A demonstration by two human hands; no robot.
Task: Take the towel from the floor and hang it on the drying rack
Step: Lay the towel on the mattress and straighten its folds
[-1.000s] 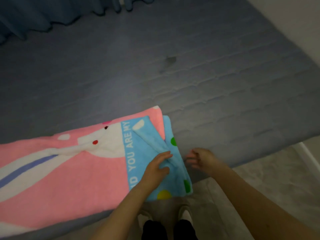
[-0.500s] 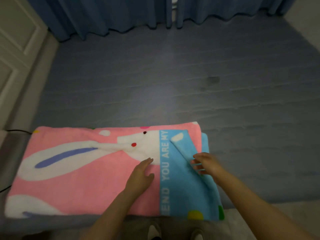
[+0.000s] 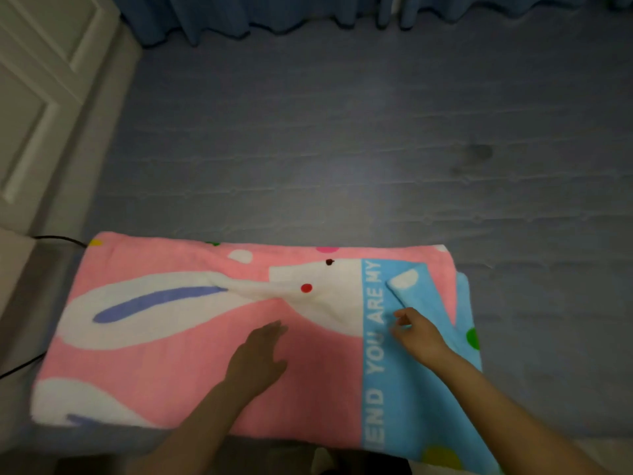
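The left hand (image 3: 255, 361) has moved onto the pink part of the towel (image 3: 164, 371); the right hand (image 3: 416, 335) came onto the blue band.

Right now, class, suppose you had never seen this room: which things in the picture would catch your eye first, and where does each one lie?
The bright pink and blue towel with its white rabbit lies spread flat on the grey-blue mat, filling the lower half of the view. The left hand rests open on the pink part, while the right hand reaches with curled fingers at the folded-over blue flap by the words YOU ARE MY. Dark blue curtains hang along the top edge.
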